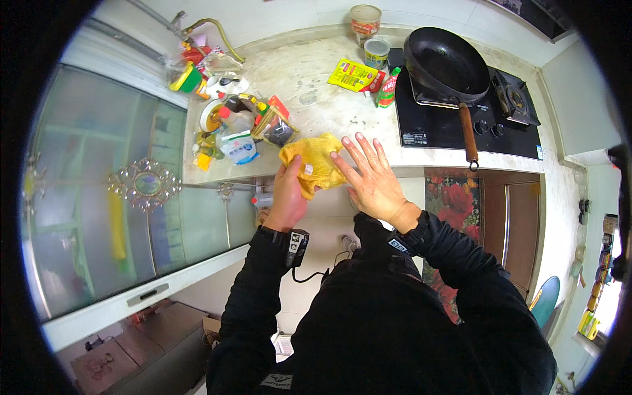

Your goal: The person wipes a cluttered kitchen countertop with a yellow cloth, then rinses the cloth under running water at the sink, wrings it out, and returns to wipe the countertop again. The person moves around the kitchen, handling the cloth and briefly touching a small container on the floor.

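A yellow cloth (316, 160) with a small white tag is gripped by my left hand (290, 197), the thumb lying on top of it. My right hand (370, 180) is spread flat with its fingers apart, at the cloth's right edge; whether the index fingertip touches the cloth I cannot tell. Both hands are at the front edge of the pale stone countertop (316, 94). Beyond the left hand stand a white-and-blue pouch (239, 147) and a clear bottle with a red cap (237, 121).
A black wok (447, 61) sits on the black gas hob (439, 128), its wooden handle (467, 133) jutting past the counter's front. A yellow packet (353, 75), a red-and-green squeeze bottle (387, 90) and a lidded tub (376, 53) stand left of it. Frosted glass cabinet doors (123, 182) border the left.
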{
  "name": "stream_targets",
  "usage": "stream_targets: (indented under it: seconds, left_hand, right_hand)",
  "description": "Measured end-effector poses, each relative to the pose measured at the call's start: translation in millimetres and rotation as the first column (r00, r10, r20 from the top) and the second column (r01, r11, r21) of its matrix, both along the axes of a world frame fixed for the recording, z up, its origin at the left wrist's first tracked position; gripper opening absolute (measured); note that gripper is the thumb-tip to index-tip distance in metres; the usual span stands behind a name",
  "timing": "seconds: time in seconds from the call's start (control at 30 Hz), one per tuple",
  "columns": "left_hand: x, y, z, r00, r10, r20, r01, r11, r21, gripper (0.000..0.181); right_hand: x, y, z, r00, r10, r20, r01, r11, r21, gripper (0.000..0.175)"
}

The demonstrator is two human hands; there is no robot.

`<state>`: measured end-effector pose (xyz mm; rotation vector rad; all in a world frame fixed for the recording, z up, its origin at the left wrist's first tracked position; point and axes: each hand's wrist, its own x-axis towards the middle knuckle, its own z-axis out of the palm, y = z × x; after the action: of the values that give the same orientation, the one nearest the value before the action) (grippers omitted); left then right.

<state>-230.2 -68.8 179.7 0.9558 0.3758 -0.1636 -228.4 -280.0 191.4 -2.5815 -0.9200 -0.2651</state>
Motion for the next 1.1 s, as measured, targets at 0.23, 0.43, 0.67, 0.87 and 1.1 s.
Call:
stream_targets:
  seconds: [0.23, 0.43, 0.67, 0.87, 1.1]
  left_hand:
    - [63, 15, -10, 0.997, -0.006, -0.083, 0.014, 0.995, 0.095, 0.029]
    - [107, 21, -5, 0.989, -0.129, 0.078, 0.067, 0.839, 0.54, 0.03]
    - [126, 24, 43, 0.853, -0.479, 0.209, 0.169, 0.631, 0.757, 0.02]
    - [91, -27, 77, 0.554, -0.82, 0.142, 0.405, 0.415, 0.815, 0.026]
    - [-12, -100, 89, 0.09, -0.985, 0.145, 0.437, 0.17, 0.883, 0.021]
  right_hand:
    - [67, 5, -20, 0.997, -0.028, -0.071, 0.031, 0.999, 0.043, 0.071]
    - [99, 11, -21, 0.998, 0.011, -0.063, -0.006, 0.997, 0.08, 0.074]
    - [71, -8, 8, 0.999, -0.001, -0.046, 0.003, 0.999, 0.034, 0.057]
    - [-20, -33, 40, 0.988, -0.12, 0.093, 0.128, 0.988, -0.086, 0.044]
    - [-182, -37, 65, 0.898, -0.413, 0.154, 0.437, 0.878, -0.194, 0.044]
